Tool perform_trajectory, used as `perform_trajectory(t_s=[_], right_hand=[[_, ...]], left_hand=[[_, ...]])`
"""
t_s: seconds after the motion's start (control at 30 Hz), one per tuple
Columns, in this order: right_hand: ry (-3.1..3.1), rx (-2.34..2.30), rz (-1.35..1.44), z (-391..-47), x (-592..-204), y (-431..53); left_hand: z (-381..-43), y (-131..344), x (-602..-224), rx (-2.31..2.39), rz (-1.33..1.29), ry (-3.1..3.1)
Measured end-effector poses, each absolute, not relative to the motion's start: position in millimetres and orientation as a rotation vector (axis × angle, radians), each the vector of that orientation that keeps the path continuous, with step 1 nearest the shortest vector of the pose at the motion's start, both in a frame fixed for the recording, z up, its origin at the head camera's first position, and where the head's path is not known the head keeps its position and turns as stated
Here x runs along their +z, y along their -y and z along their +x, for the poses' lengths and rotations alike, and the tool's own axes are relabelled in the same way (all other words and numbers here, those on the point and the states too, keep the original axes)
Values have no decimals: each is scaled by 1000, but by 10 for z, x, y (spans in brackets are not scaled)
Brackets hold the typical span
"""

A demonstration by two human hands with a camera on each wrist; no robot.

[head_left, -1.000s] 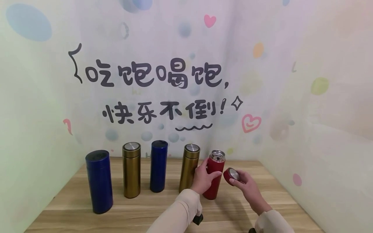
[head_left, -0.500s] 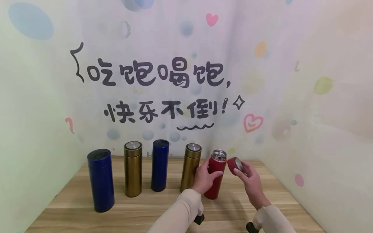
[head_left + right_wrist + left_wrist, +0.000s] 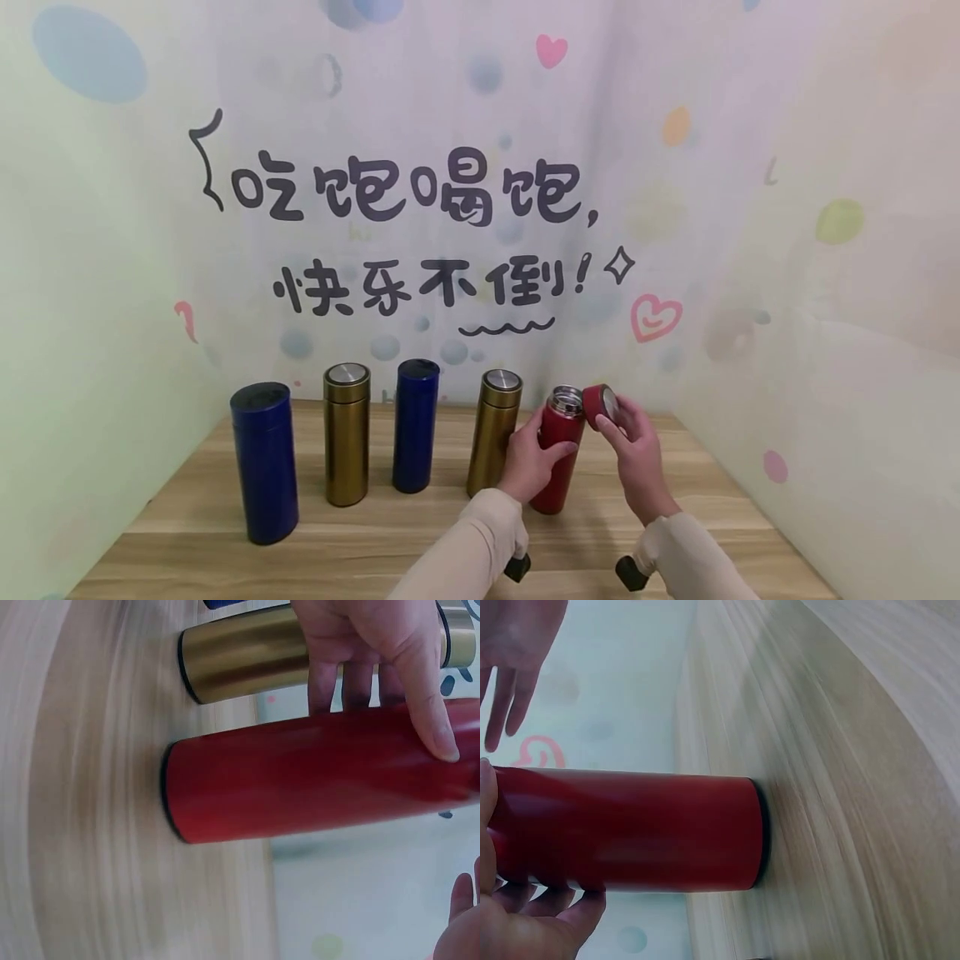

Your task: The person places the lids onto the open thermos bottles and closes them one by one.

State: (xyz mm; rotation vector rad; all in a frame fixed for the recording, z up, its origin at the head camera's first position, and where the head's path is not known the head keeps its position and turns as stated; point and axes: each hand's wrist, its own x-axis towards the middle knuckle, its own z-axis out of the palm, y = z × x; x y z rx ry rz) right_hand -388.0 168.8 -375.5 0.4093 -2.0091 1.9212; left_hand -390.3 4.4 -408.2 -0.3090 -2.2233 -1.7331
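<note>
A red thermos bottle (image 3: 558, 467) stands upright on the table, its steel mouth (image 3: 566, 400) uncovered. My left hand (image 3: 528, 462) grips the bottle's upper body from the left, thumb across the front; the left wrist view shows several fingers curled behind the red bottle (image 3: 630, 829). In my right hand (image 3: 637, 454) is the red lid (image 3: 597, 407) with a steel disc top, pinched between thumb and fingers. The lid is tilted on its side, right at the bottle's mouth. The right wrist view has the red bottle (image 3: 315, 776) with the left hand's fingers on it, and the lid is out of that view.
Left of the red bottle stand a gold thermos (image 3: 495, 433), a blue thermos (image 3: 415, 429), another gold thermos (image 3: 347, 437) and a larger blue thermos (image 3: 265, 467), all lidded. The nearer gold one is close beside my left hand. A printed wall (image 3: 420, 350) rises behind the wooden table (image 3: 375, 550).
My right hand has raised the lid and brought it left, from beside the bottle up to its mouth, turning it more on edge. The left hand keeps its grip; the view has shifted slightly.
</note>
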Motion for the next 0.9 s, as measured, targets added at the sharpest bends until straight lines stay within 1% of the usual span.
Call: perform_trajectory(t_s=[0.6,0.9], right_hand=[[2072,1879,513,-4003,-3525,-1496],[2159,1792,546,-4059,-3506,-1469]], left_hand=[[-3910,-19,-4083,-1674,-334,2219],[-3863,-32,-4077,-1708,-335,2209]])
